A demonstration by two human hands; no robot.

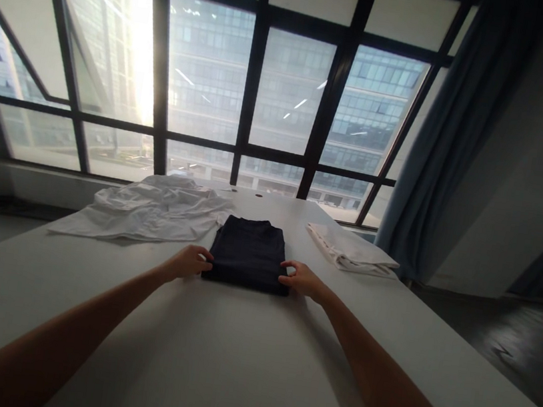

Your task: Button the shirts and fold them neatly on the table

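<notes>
A dark navy folded garment [248, 254], in a neat flat rectangle, lies on the white table in front of me. My left hand [188, 262] pinches its near left edge between thumb and fingers. At the opposite side my right hand [302, 280] grips the right edge the same way. Both forearms reach forward over the table. Whether the garment is a shirt or trousers cannot be made out.
A crumpled white cloth garment [149, 210] spreads over the table's far left. On the right lies a folded cream-white cloth [352, 250]. The white table [209, 356] reaches towards large windows, with a blue curtain [433, 152] at the right.
</notes>
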